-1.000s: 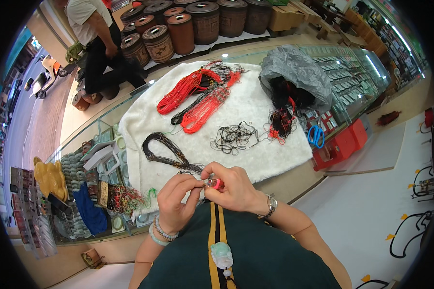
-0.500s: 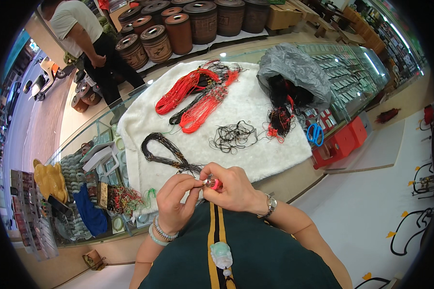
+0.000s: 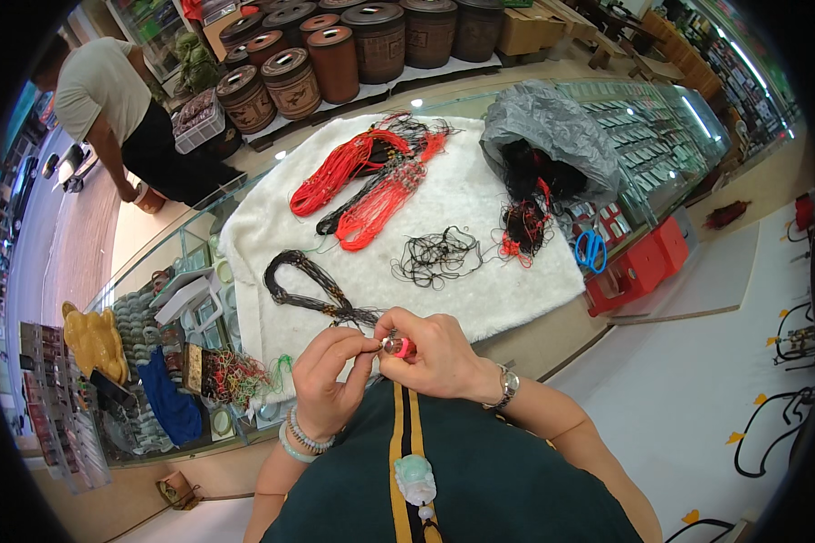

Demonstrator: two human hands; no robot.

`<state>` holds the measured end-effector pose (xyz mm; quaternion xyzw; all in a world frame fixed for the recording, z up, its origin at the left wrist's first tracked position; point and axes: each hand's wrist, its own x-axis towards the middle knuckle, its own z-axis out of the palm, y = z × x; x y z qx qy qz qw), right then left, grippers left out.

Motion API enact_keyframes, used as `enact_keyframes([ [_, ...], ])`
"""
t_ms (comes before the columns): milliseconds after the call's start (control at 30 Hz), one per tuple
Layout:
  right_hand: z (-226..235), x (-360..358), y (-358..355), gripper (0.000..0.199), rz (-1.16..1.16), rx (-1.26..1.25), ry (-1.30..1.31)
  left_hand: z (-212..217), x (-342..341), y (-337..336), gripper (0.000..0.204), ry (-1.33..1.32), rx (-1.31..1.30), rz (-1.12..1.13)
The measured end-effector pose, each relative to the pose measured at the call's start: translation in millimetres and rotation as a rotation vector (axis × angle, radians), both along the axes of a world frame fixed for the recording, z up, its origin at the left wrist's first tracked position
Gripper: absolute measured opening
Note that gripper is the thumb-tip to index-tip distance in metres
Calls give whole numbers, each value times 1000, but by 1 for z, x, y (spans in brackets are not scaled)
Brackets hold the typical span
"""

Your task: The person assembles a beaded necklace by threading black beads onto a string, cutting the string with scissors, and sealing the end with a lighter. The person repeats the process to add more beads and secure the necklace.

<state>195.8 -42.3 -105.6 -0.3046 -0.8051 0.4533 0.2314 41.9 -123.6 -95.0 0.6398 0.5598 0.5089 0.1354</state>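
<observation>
Right hand [image 3: 439, 353] pinches a small pink bead [image 3: 397, 346] at the near edge of the white cloth [image 3: 480, 195]; left hand [image 3: 328, 376], fingertips closed on a fine cord, meets it from the left. Dark cord bundle [image 3: 308, 285] lies just beyond, on the cloth.

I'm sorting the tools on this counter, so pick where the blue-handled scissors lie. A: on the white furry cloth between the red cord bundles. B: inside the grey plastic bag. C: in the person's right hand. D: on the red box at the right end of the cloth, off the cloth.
D: the blue-handled scissors lie on top of the red box, just past the right edge of the white furry cloth.
</observation>
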Motion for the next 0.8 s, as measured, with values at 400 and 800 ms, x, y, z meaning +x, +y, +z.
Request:
enact_keyframes([
  [400, 2, 1, 0, 25, -2, -7, -17, 1, 0, 2, 17, -14, -9, -10],
  [800, 7, 6, -1, 33, -16, 442, 236, -7, -7, -5, 9, -796, -355, -146],
])
